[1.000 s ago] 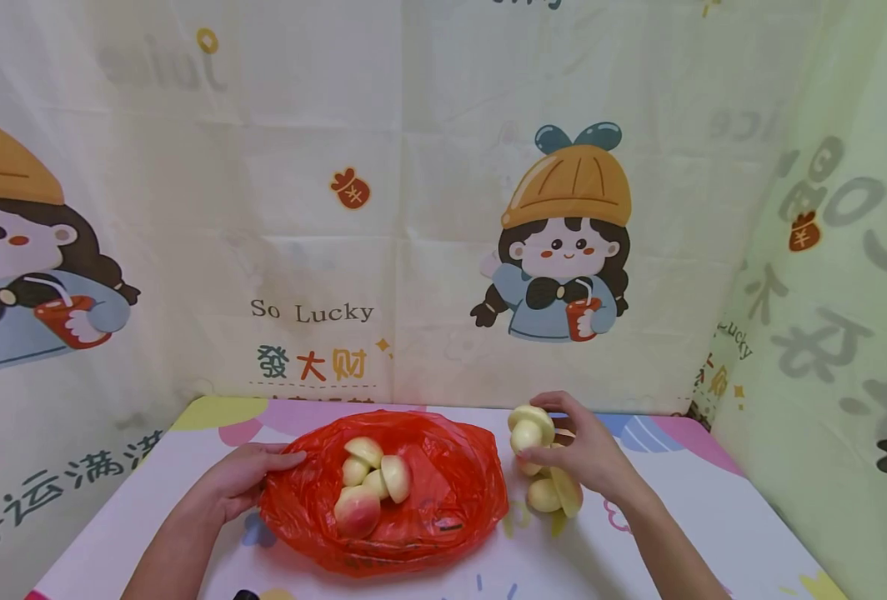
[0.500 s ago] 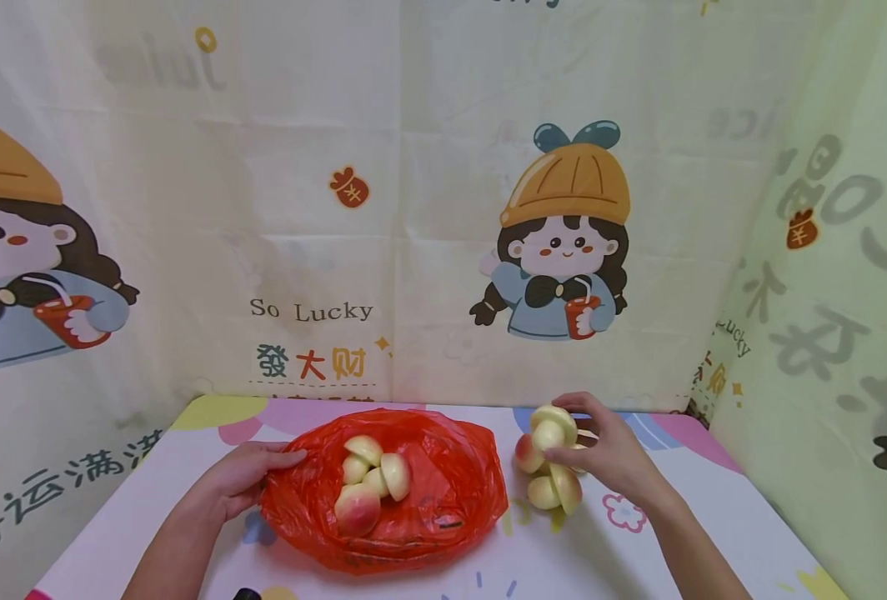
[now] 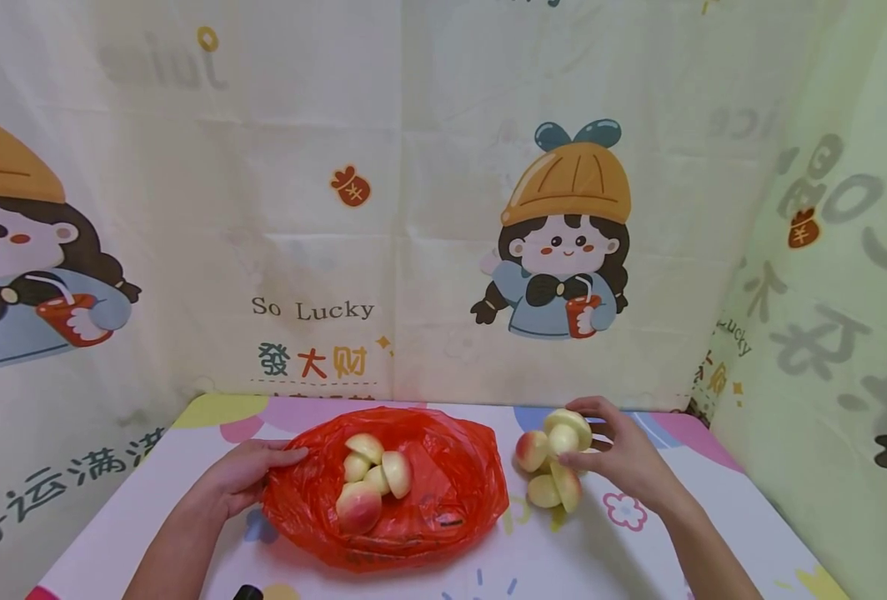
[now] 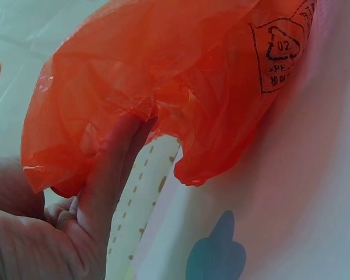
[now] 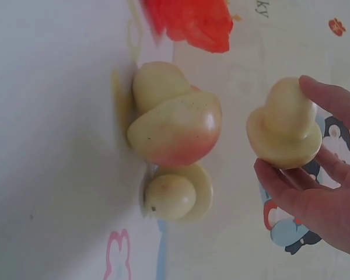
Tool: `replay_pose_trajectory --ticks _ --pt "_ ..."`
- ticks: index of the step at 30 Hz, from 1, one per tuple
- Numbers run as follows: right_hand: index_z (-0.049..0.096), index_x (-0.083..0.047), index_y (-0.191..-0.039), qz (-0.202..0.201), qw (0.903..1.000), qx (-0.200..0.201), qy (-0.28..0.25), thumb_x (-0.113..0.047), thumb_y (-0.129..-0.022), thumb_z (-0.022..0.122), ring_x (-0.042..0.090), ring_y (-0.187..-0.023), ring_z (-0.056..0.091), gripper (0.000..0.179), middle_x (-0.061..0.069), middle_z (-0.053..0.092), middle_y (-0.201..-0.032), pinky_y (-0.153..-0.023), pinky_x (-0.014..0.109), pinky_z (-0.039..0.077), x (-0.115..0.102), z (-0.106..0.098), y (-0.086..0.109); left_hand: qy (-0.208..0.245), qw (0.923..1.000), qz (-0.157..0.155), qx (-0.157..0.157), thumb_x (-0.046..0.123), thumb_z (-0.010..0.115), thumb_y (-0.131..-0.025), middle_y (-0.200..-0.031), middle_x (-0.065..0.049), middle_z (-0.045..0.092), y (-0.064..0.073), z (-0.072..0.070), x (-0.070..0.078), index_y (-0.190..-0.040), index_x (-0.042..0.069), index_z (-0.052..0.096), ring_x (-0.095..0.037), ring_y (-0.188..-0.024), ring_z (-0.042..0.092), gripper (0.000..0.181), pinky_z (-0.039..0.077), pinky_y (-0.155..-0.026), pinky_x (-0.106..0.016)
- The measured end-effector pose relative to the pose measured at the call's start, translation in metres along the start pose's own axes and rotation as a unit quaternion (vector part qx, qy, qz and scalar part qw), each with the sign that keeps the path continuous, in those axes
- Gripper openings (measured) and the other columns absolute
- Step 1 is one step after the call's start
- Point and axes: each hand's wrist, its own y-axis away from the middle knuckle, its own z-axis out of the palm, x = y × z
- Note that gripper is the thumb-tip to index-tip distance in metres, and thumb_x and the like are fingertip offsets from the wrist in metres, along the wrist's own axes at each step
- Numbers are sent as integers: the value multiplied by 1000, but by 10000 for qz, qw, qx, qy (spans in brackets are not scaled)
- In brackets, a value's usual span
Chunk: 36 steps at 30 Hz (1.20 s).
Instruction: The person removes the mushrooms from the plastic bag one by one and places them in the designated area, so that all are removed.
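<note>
A red plastic bag (image 3: 462,533) lies wide-mouthed on the table, with several glossy cream mushrooms (image 3: 394,475) inside, one showing a pink cap. My left hand (image 3: 237,479) pinches its left rim, thumb over the edge and fingers outside; the left wrist view shows the fingers against the red film (image 4: 163,64). To the right of the bag, my right hand (image 3: 623,458) holds a cream mushroom (image 5: 289,116) between thumb and fingers, cap away from the thumb. Beside it on the table are a pink-capped mushroom (image 5: 181,125) and a paler mushroom (image 5: 172,195), partly overlapping in the right wrist view.
The table (image 3: 413,583) has a colourful printed top. Behind it and at both sides hangs a printed cloth (image 3: 428,250). A small black object (image 3: 248,592) shows at the bottom edge of the head view.
My right hand has moved a little to the right with the mushroom, uncovering a pink cap on the table. The left hand and bag have stayed in place.
</note>
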Motion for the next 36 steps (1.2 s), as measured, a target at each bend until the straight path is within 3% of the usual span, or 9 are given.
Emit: replay_pose_trajectory --ticks 11,24,36 --pt "56 -11 -139 -333 9994 -10 25 -20 -81 91 34 -119 67 67 16 59 -139 -88 25 60 8 -7 5 -1 10000 11 -12 20 63 -104 -111 -10 76 2 -1 1 -148 -6 51 -26 -94 77 53 65 -84 -42" --pt "56 -9 -140 -360 9992 41 193 -20 -81 91 35 -120 67 70 16 60 -141 -93 27 59 13 -11 7 -28 9997 79 -245 24 67 -102 -109 -9 76 -1 -3 3 -148 -6 51 -24 -92 77 57 65 -83 -40" --pt "56 -11 -140 -319 9993 -1 205 -19 -81 91 35 -121 66 68 14 59 -141 -93 25 58 17 -14 11 -6 9998 61 -182 23 66 -103 -110 -8 76 -2 -3 1 -149 -7 50 -23 -92 76 57 65 -83 -40"
